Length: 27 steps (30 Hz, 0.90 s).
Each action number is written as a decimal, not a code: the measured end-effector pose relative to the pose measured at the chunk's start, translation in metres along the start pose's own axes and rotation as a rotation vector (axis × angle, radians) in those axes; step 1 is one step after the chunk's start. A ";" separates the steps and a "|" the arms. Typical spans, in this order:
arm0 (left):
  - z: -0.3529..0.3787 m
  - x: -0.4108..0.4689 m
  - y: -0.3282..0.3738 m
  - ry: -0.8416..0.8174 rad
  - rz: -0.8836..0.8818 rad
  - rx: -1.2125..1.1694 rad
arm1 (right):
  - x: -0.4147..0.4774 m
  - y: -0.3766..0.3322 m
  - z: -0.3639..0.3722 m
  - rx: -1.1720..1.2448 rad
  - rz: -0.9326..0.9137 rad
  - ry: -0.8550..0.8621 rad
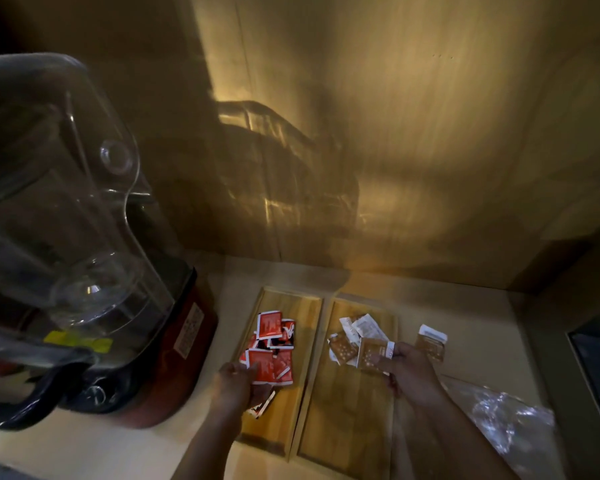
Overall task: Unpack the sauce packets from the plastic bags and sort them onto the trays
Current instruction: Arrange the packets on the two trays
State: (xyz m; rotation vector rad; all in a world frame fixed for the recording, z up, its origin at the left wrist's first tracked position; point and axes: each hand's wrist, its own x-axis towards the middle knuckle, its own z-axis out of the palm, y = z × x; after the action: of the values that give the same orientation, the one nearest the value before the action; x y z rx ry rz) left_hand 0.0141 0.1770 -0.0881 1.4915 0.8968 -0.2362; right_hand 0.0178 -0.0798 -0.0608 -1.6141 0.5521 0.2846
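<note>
Two wooden trays sit side by side on the counter, long edges nearly touching. The left tray holds a loose pile of red packets, overlapping, mostly in its upper half. The right tray holds brown packets w/ a couple of white ones near its top end; lower half bare.

Left hand rests over the near edge of the red pile, fingers curled and partly closed around a red packet; another red/white packet pokes out under the palm. Grip looks loose, but the dim light and blur make it hard to be sure.

Right hand is over the right tray's right edge, thumb and fingers pinched on a brown packet w/ white dots, held just above or on the tray — can't tell which.

One more brown-and-white packet lies off the tray, on the counter just right of the hand. A crumpled clear plastic bag lies at the lower right, beside the right forearm. A blender w/ clear jug and red base stands left of the trays.
</note>
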 end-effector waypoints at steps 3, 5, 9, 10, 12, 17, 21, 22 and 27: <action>-0.005 0.004 -0.013 0.078 0.029 0.163 | -0.008 0.001 0.009 -0.025 0.006 -0.033; -0.005 -0.003 -0.015 0.109 0.069 0.297 | -0.012 0.001 0.014 -0.052 0.013 -0.063; -0.009 -0.010 -0.019 0.182 0.196 0.658 | -0.018 0.003 0.021 -0.096 0.003 -0.103; -0.010 -0.010 -0.021 0.181 0.217 0.687 | -0.020 0.004 0.023 -0.097 0.002 -0.108; -0.010 -0.010 -0.025 0.173 0.238 0.712 | -0.021 0.007 0.025 -0.118 0.005 -0.120; -0.012 -0.011 -0.030 0.143 0.298 0.763 | -0.017 0.020 0.027 -0.242 0.021 -0.130; -0.013 -0.015 -0.034 0.169 0.435 0.797 | -0.016 0.033 0.026 -0.350 0.034 -0.111; -0.010 -0.018 -0.034 0.174 0.506 0.812 | -0.015 0.035 0.025 -0.401 0.025 -0.103; 0.019 -0.030 -0.039 0.011 0.774 0.947 | -0.012 0.038 0.021 -0.528 0.013 -0.033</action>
State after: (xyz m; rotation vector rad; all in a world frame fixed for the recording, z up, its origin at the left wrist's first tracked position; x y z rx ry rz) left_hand -0.0237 0.1436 -0.1014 2.5961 0.1122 -0.0653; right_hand -0.0091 -0.0581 -0.0904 -2.1103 0.4853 0.4964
